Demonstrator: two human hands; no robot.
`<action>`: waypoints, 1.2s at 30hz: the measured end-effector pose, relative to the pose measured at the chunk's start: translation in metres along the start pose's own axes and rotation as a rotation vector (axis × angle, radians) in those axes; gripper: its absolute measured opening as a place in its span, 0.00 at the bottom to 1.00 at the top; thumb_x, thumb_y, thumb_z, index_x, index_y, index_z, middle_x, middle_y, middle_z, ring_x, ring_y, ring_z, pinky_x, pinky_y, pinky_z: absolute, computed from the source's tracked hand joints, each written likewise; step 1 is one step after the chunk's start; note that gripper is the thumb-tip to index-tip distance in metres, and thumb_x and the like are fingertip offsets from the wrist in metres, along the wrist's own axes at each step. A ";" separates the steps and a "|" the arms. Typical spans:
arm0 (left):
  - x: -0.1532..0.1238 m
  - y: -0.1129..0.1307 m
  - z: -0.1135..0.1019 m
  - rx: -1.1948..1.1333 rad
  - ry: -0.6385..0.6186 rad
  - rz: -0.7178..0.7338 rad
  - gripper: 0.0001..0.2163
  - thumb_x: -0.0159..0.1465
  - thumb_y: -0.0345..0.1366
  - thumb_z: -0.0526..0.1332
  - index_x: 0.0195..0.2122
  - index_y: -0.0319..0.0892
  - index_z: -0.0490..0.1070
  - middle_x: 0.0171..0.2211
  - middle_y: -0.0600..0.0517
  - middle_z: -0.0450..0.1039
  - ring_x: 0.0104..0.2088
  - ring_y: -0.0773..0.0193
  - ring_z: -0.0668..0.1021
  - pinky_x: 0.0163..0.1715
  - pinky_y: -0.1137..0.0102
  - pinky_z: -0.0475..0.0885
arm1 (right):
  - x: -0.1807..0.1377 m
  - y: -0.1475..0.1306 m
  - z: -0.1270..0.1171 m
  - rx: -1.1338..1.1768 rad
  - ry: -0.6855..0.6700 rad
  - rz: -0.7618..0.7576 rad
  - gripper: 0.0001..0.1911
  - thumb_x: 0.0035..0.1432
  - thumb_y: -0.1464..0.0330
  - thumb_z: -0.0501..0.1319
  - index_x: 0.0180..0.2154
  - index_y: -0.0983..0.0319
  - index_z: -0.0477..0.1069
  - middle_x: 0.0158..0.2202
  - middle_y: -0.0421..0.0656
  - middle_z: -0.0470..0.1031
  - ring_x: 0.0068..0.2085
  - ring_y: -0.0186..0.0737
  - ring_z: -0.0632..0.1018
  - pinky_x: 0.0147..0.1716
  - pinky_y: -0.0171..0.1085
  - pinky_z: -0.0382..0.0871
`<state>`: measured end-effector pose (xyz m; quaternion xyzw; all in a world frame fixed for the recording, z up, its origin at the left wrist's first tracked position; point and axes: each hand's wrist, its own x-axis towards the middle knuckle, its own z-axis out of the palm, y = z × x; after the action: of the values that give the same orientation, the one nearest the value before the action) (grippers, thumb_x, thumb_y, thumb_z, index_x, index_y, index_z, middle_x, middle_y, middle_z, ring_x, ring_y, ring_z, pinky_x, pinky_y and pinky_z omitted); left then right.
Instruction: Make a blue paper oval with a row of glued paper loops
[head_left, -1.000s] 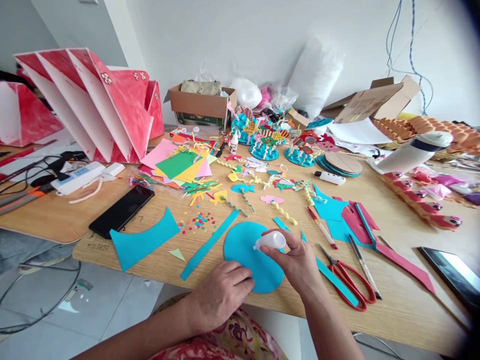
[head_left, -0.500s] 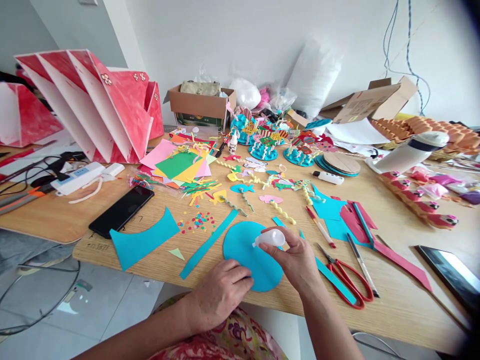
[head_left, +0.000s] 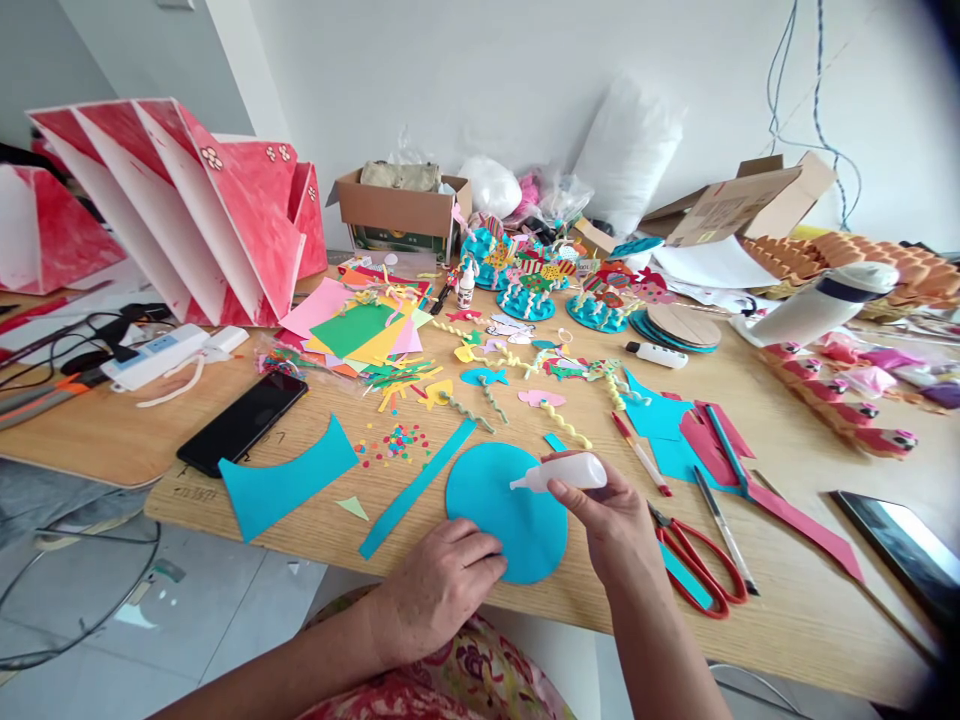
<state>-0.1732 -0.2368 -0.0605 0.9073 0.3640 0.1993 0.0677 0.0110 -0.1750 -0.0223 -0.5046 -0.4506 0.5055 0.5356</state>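
A round blue paper disc (head_left: 487, 490) lies flat near the table's front edge. My left hand (head_left: 450, 570) rests on the disc's lower left rim, its fingers together and bent, holding the disc down; the thumb is hidden. Above the disc's right side, my right hand (head_left: 611, 510) is closed round a white squeeze glue bottle (head_left: 566, 472). The bottle lies nearly level, its narrow tip pointing left over the disc. Left of the disc are a blue paper strip (head_left: 420, 487) and a curved blue offcut (head_left: 292, 475). Red-handled scissors (head_left: 701, 565) lie to the right.
Beyond the disc are paper fish with twisted stems (head_left: 487, 378), paper dots (head_left: 401, 440) and coloured sheets (head_left: 352, 330). A black phone (head_left: 244, 422) lies left, a tablet (head_left: 904, 560) right. Finished blue-based pieces (head_left: 525, 303) stand at the back, near a cardboard box (head_left: 401, 205).
My right hand has moved slightly right and turned the glue bottle from pointing partly toward me to nearly sideways, showing its whole length. My left hand and the disc have stayed put.
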 end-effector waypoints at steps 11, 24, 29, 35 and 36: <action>-0.003 -0.002 0.007 0.027 0.053 0.022 0.08 0.65 0.29 0.51 0.41 0.40 0.69 0.38 0.49 0.71 0.38 0.64 0.71 0.41 0.67 0.68 | 0.000 -0.008 -0.021 0.190 0.085 -0.045 0.11 0.38 0.67 0.70 0.29 0.58 0.76 0.26 0.39 0.77 0.27 0.38 0.75 0.28 0.36 0.66; 0.009 0.000 -0.027 -0.242 0.166 -0.051 0.09 0.64 0.28 0.51 0.41 0.39 0.69 0.36 0.49 0.72 0.37 0.66 0.73 0.38 0.72 0.72 | -0.005 -0.002 -0.045 0.476 0.160 0.047 0.16 0.37 0.64 0.72 0.33 0.56 0.75 0.34 0.39 0.76 0.34 0.36 0.74 0.30 0.34 0.68; 0.020 0.005 -0.040 -0.397 0.173 -0.053 0.08 0.63 0.28 0.53 0.40 0.40 0.70 0.34 0.50 0.73 0.36 0.68 0.75 0.37 0.76 0.71 | -0.008 0.006 -0.046 0.614 0.131 0.105 0.16 0.39 0.64 0.71 0.34 0.56 0.75 0.31 0.38 0.74 0.30 0.33 0.73 0.25 0.31 0.69; 0.024 0.011 -0.037 -0.291 0.103 -0.002 0.08 0.64 0.29 0.52 0.39 0.40 0.70 0.33 0.51 0.73 0.35 0.68 0.75 0.36 0.75 0.71 | -0.010 0.002 -0.054 0.551 0.163 0.085 0.15 0.40 0.60 0.69 0.34 0.56 0.74 0.31 0.38 0.74 0.30 0.35 0.74 0.24 0.33 0.69; 0.024 0.011 -0.036 -0.288 0.096 -0.005 0.08 0.64 0.29 0.52 0.39 0.41 0.70 0.32 0.51 0.73 0.34 0.68 0.75 0.36 0.76 0.72 | -0.010 0.001 -0.056 0.559 0.167 0.093 0.16 0.40 0.60 0.70 0.34 0.55 0.74 0.31 0.38 0.74 0.31 0.35 0.74 0.25 0.33 0.70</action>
<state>-0.1656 -0.2290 -0.0169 0.8768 0.3367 0.2922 0.1800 0.0660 -0.1898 -0.0280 -0.3974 -0.2245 0.5910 0.6652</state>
